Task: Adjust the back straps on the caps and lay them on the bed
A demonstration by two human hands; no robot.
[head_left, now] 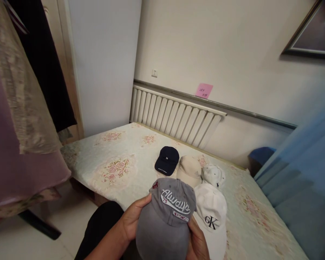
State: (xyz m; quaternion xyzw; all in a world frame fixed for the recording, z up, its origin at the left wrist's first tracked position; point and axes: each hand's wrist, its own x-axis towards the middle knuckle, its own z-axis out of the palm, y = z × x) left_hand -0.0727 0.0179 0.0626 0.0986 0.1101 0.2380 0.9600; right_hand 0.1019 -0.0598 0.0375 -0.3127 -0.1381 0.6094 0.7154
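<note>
A grey baseball cap (pixel 165 234) with white "Always" lettering is held up in front of me, its brim toward my body. My left hand (pixel 134 218) grips its left edge, and my right hand (pixel 197 240) holds the right side, partly hidden behind the cap. Just beyond it on the bed lie a navy cap (pixel 168 159), a beige cap (pixel 190 169) and a small white cap (pixel 214 175). A larger white cap (pixel 212 206) with black "CK"-style letters rests to the right, partly covered by the grey one.
The bed (pixel 119 144) has a pale floral cover. A white radiator (pixel 176 115) and a pink note (pixel 204 90) are at the wall behind it. Clothes (pixel 35 90) hang at the left, a blue curtain (pixel 308 162) at the right. My dark-clad knee (pixel 103 224) shows below.
</note>
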